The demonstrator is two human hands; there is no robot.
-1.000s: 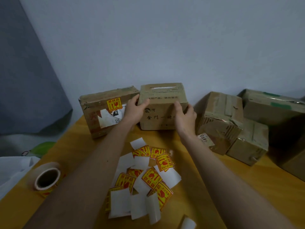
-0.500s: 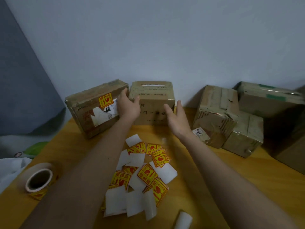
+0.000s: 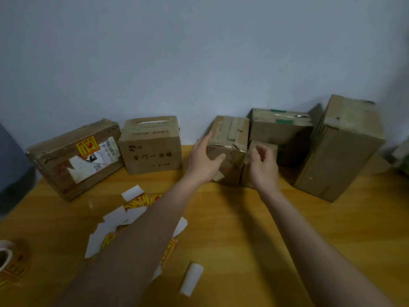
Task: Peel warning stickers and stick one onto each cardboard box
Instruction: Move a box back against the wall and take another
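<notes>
Both hands are out over the far side of the surface, closing in on the taped box that stands tilted in the middle of the row. The left hand is spread flat, fingers straight, its fingertips against the box's left face. The right hand hangs loosely curled with nothing in it, in front of the small box wedged just beside the taped one; whether it touches cardboard I cannot tell. My guess is that they mean to draw this box out where a label can go on.

To the left, the printed box shows no sticker on the faces I can see, while the leftmost box wears a yellow and red warning sticker. The loose stickers lie scattered near the left forearm, within easy reach, with a roll at the edge.
</notes>
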